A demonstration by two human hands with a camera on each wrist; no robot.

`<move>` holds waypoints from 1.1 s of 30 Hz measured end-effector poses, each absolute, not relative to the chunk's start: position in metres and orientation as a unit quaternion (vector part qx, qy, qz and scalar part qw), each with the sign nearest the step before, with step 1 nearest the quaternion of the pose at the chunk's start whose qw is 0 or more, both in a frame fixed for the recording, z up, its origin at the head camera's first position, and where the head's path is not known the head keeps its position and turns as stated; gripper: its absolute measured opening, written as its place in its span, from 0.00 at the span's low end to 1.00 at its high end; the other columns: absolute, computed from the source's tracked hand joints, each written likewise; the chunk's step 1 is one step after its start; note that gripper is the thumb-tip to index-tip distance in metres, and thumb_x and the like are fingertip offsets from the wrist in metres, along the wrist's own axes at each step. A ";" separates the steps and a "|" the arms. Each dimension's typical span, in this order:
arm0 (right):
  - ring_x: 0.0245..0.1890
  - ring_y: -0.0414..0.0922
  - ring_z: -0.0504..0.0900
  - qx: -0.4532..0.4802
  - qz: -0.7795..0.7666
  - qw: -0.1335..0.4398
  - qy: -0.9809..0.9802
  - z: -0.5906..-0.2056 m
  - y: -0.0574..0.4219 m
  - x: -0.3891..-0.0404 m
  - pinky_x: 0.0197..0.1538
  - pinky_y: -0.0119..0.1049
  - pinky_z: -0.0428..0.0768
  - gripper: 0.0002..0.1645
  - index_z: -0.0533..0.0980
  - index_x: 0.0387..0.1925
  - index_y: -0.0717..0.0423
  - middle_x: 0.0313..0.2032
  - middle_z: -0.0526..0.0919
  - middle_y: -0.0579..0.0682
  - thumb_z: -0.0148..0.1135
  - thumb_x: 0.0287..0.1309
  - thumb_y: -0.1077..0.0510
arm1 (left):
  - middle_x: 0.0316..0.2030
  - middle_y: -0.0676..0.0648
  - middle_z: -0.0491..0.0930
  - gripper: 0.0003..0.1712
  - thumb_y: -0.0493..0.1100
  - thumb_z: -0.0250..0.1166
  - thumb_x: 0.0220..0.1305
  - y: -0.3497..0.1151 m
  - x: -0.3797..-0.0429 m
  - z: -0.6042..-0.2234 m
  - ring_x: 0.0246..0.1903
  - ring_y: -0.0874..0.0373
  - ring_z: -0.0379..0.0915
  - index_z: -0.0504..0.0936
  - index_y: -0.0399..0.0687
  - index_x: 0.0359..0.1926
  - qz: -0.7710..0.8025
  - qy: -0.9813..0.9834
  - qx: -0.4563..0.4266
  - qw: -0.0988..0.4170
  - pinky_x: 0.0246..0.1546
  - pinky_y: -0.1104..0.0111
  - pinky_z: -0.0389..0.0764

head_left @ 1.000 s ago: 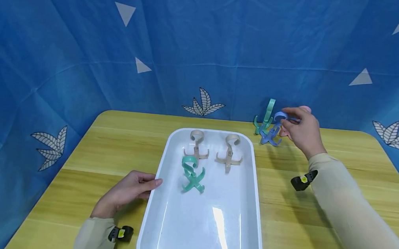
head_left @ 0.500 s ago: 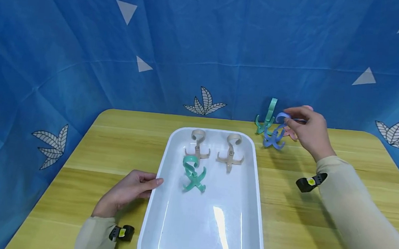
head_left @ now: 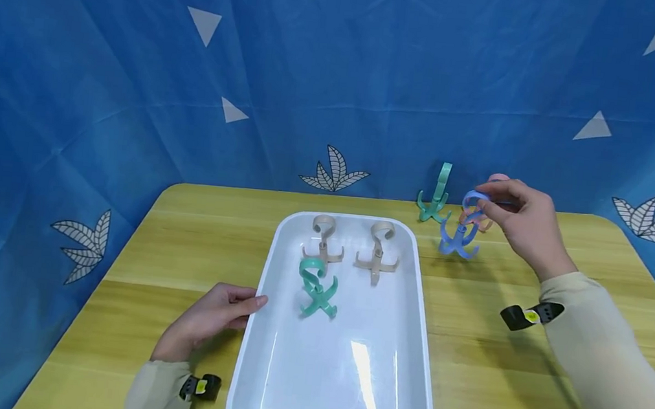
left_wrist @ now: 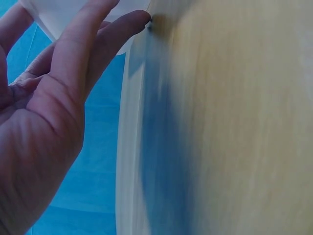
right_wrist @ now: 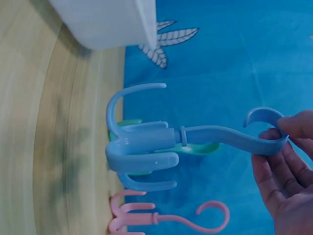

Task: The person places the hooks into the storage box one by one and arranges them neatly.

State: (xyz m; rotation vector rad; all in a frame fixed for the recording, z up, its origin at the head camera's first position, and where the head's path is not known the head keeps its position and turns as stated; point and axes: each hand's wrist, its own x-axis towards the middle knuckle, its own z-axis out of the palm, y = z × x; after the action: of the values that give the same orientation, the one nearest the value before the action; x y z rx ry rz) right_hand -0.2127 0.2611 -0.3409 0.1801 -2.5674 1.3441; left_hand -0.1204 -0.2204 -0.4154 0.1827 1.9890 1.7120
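Note:
My right hand [head_left: 527, 225] pinches the curved top of a blue multi-prong hanger hook [head_left: 459, 237] between thumb and fingers. In the right wrist view the blue hook [right_wrist: 146, 139] has several upturned prongs at its base. A pink hook [right_wrist: 139, 219] stands behind it, partly covered by my right hand in the head view. Left of these is a green hook [head_left: 434, 197] by the backdrop. My left hand [head_left: 215, 315] grips the left rim of a white tray [head_left: 337, 361], thumb over the edge. Inside the tray are two beige hooks [head_left: 376, 261] and another green hook [head_left: 318, 294].
The tray stands mid-table on a wood-grain tabletop [head_left: 184, 237]. A blue cloth backdrop [head_left: 293, 65] with leaf and triangle prints hangs behind and beside the table. Each wrist wears a small black camera on a strap [head_left: 528, 316].
My right hand has drawn the blue hook toward me and slightly right, away from the green and pink hooks. My left hand stays at the tray's rim.

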 end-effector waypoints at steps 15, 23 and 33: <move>0.41 0.36 0.78 0.090 0.443 0.125 -0.883 -0.316 0.258 -0.172 0.38 0.19 0.75 0.16 0.81 0.53 0.56 0.45 0.80 0.44 0.63 0.66 0.56 | 0.50 0.32 0.80 0.29 0.46 0.60 0.73 -0.221 -0.120 -0.412 0.46 0.44 0.82 0.73 0.24 0.60 0.631 0.728 0.066 0.260 0.46 0.57 0.83; 0.43 0.39 0.79 0.119 0.458 0.111 -0.874 -0.301 0.248 -0.159 0.42 0.19 0.77 0.14 0.81 0.51 0.57 0.45 0.80 0.47 0.64 0.65 0.60 | 0.50 0.33 0.79 0.29 0.46 0.60 0.73 -0.222 -0.118 -0.411 0.47 0.46 0.81 0.73 0.23 0.60 0.626 0.734 0.061 0.257 0.47 0.57 0.83; 0.43 0.40 0.80 0.165 0.466 0.110 -0.862 -0.283 0.226 -0.134 0.46 0.21 0.77 0.15 0.83 0.49 0.54 0.47 0.81 0.46 0.66 0.61 0.66 | 0.50 0.32 0.80 0.29 0.46 0.60 0.73 -0.220 -0.118 -0.411 0.46 0.45 0.81 0.72 0.23 0.60 0.630 0.730 0.061 0.257 0.46 0.56 0.83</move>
State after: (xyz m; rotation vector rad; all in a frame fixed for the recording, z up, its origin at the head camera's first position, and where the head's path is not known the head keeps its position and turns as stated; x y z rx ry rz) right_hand -0.1339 0.2256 -0.2834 0.4849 -2.5347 1.3687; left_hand -0.1179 -0.2204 -0.4110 0.1648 1.9807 1.7087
